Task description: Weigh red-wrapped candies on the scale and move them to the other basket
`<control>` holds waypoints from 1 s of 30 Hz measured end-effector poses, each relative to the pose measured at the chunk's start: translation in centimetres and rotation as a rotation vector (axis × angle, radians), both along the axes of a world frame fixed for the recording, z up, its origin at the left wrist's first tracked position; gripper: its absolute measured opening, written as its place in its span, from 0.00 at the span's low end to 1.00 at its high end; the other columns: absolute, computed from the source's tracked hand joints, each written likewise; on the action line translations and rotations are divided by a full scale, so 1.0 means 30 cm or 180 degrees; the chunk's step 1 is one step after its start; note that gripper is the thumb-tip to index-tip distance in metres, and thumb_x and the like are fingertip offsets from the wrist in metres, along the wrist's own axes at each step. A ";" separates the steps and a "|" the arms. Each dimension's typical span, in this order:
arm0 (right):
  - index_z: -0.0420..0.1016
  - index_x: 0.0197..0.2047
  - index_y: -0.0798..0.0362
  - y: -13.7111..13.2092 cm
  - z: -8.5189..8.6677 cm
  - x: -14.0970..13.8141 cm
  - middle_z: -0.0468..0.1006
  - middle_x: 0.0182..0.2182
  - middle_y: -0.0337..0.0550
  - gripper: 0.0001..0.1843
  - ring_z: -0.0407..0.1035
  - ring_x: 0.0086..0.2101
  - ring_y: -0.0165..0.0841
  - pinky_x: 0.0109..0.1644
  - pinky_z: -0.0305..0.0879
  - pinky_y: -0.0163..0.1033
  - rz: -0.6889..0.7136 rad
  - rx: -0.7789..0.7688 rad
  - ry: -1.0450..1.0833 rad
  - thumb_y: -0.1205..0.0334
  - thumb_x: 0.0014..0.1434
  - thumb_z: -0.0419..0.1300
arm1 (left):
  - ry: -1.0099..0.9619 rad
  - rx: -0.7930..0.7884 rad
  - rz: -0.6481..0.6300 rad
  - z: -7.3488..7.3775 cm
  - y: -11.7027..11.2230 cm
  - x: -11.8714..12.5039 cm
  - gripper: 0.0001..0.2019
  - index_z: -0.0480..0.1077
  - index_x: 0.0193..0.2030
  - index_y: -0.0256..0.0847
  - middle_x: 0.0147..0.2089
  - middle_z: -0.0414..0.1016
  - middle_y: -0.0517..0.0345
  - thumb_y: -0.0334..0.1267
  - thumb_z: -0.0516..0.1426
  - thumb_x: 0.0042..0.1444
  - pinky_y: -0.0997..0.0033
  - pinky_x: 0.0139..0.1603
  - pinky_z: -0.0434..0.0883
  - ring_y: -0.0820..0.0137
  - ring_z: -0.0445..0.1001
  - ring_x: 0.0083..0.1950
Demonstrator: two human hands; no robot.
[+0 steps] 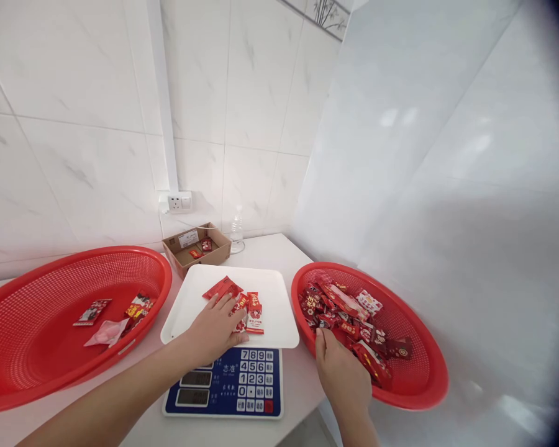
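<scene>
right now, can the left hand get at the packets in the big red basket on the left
Probably yes: the left hand rests on the white tray right beside that open basket, and nothing stands between it and the packets.

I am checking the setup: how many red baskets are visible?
2. One red basket lies left of the white tray; the other, right of it, holds packets under the right hand. None seems hidden.
</scene>
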State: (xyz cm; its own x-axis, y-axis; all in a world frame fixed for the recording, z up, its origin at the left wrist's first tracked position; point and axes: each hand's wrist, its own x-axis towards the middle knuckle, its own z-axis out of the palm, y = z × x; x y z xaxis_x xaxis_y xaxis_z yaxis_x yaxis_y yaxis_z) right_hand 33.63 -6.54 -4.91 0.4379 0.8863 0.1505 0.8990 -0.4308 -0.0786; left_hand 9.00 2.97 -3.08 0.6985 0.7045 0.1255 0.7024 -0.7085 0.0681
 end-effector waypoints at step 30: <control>0.75 0.49 0.46 -0.012 0.024 0.007 0.83 0.37 0.44 0.23 0.77 0.31 0.36 0.28 0.63 0.35 -0.0051 -0.0046 0.0146 0.54 0.68 0.41 | -0.0184 -0.0418 0.0283 0.046 0.076 -0.081 0.28 0.51 0.69 0.46 0.72 0.51 0.51 0.53 0.44 0.65 0.58 0.67 0.58 0.61 0.51 0.71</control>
State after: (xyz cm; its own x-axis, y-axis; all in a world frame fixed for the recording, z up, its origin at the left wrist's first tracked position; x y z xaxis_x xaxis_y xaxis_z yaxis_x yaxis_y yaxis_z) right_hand 33.83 -6.90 -4.19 0.4584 0.8810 0.1171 0.8875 -0.4467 -0.1134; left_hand 6.56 5.24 -1.69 0.6270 0.7762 0.0664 0.7542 -0.6261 0.1981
